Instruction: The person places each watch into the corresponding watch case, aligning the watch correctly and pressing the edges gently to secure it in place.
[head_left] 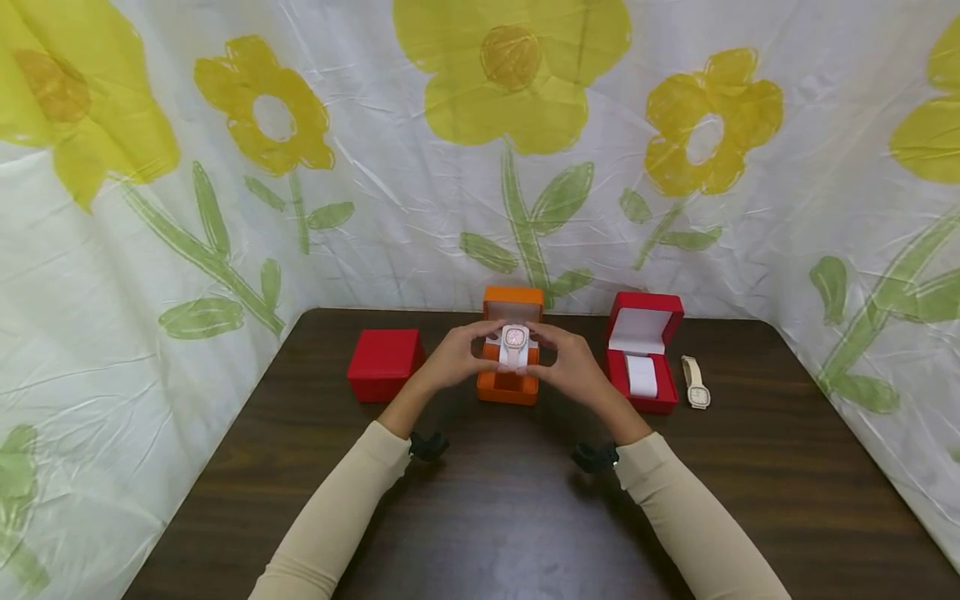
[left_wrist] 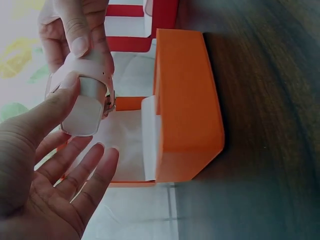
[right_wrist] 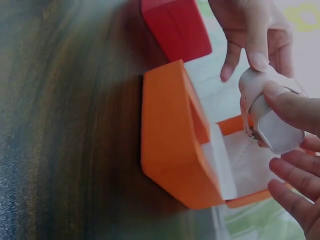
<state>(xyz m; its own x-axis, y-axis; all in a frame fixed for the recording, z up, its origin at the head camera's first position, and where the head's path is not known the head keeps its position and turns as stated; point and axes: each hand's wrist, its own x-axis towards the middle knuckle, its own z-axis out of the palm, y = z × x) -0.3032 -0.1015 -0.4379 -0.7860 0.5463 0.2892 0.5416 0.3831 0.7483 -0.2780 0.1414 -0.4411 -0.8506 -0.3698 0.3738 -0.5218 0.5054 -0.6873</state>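
Observation:
A pale pink wristwatch (head_left: 514,337) with a squarish face is wrapped round a white cushion (left_wrist: 82,119). My left hand (head_left: 453,360) pinches one end of the cushion and my right hand (head_left: 576,367) pinches the other, thumbs on the near side. Both hold it raised above an open orange box (head_left: 507,393), whose lid stands up at the back. Inside, the box's white lining (left_wrist: 125,145) shows in the left wrist view. The strap's buckle (right_wrist: 252,134) hangs at the cushion's underside in the right wrist view.
On the left stands a closed red box (head_left: 386,365). To the right is an open red box (head_left: 663,398) with a white cushion (head_left: 641,376) inside. A cream-strapped watch (head_left: 696,383) lies beside it on the dark wooden table (head_left: 495,500). A flowered curtain (head_left: 375,233) hangs behind.

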